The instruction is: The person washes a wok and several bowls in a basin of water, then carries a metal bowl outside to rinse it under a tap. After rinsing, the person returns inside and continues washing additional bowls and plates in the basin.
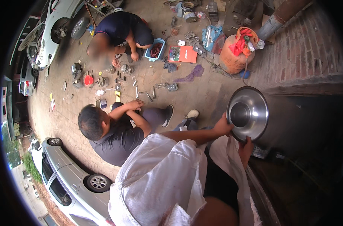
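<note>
Left hand: the wearer's left hand [223,126] is closed on the left rim of a shiny steel bowl [250,107]
Right hand: the right hand [246,151] grips the same bowl at its near rim; the hands are apart from each other
Steel bowl: held out to the wearer's right, its open side facing up toward the head, with a darker round patch at the bottom
Clothing: a loose white shirt [156,177] covers the wearer's left upper arm
Gas cylinder: beyond the bowl stands an orange cylinder [233,56], red items bunched on its top
Purple cloth: a crumpled purple cloth [194,73] lies on the paved ground [209,90]
Near co-worker: a person in a dark shirt [120,145] sits low at the wearer's left, forearms crossed, just beside a spanner [137,91]
Far co-worker: another person in dark clothes [117,28] bends over metal parts [127,69]
Containers: near that person sit a blue basin [152,59] with dark red contents and an open red case [188,54]
Edges: a silver car [73,177] at lower left, a white car [52,41] at upper left near a loose wheel [79,27], a brick wall [303,52] at right
</note>
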Action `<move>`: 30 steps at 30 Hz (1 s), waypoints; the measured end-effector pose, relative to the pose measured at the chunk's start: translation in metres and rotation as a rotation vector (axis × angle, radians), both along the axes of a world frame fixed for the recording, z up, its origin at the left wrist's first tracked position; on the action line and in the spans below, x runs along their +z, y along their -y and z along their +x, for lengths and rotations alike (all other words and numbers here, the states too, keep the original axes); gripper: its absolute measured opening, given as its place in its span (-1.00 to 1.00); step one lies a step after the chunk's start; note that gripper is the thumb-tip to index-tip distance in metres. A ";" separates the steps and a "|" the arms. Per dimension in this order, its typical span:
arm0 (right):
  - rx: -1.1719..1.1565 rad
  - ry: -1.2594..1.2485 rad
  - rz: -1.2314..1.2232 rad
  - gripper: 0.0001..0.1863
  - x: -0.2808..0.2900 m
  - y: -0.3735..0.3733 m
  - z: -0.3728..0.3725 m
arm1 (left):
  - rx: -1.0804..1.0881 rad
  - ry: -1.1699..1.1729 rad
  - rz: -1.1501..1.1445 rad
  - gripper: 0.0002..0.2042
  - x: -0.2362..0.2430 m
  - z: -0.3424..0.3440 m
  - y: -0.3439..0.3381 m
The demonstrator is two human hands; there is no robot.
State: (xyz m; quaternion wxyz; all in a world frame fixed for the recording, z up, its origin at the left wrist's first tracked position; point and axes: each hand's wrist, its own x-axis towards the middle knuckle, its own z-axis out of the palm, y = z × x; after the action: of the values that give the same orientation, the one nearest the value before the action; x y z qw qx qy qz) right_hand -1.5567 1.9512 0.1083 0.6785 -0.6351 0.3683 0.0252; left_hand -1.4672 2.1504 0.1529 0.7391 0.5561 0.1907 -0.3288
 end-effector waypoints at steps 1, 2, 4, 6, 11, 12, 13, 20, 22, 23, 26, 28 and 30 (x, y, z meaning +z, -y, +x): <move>0.226 0.081 -0.272 -0.68 -0.006 0.014 0.014 | 0.019 -0.006 -0.031 -0.36 0.004 0.017 0.007; 0.249 0.091 -0.252 -0.68 -0.012 0.029 0.032 | 0.027 -0.006 -0.031 -0.36 0.010 0.031 0.011; 0.101 0.016 0.088 -0.64 0.018 0.023 0.085 | 0.063 -0.021 -0.025 -0.38 0.013 0.049 0.012; 0.099 -0.027 0.378 -0.64 0.023 0.035 0.126 | 0.175 0.002 -0.039 -0.40 0.016 0.065 0.015; 0.487 -0.192 0.537 -0.66 0.018 0.034 0.232 | 0.575 -0.040 -0.054 -0.52 0.005 0.066 0.011; 0.649 -0.246 0.497 -0.61 0.015 0.032 0.247 | 0.679 -0.067 -0.070 -0.55 0.001 0.054 0.013; 0.754 -0.252 0.468 -0.62 0.011 0.029 0.259 | 0.780 -0.095 -0.088 -0.58 -0.002 0.043 0.016; 1.441 -0.374 0.162 -0.59 -0.021 -0.053 0.258 | 1.310 -0.221 -0.101 -0.58 -0.019 -0.061 0.052; 1.540 -0.415 0.092 -0.59 -0.029 -0.082 0.217 | 1.515 -0.305 -0.106 -0.51 -0.026 -0.102 0.061; 1.590 -0.402 0.070 -0.60 -0.037 -0.092 0.197 | 1.608 -0.341 -0.115 -0.48 -0.029 -0.121 0.065; 1.783 -0.431 -0.153 -0.59 -0.070 -0.122 0.126 | 2.077 -0.361 -0.195 -0.34 -0.069 -0.199 0.090; 1.866 -0.394 -0.211 -0.64 -0.089 -0.136 0.069 | 2.300 -0.341 -0.278 -0.33 -0.099 -0.260 0.114; 1.986 -0.340 -0.356 -0.65 -0.103 -0.142 0.004 | 2.561 -0.482 -0.260 -0.37 -0.116 -0.324 0.143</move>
State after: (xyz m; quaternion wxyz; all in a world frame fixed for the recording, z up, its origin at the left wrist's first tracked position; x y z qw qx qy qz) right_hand -1.5527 2.0930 0.0049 0.1857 -0.7331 -0.2345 0.6108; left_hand -1.7912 2.0074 0.0369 0.5212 -0.1658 0.6744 0.4961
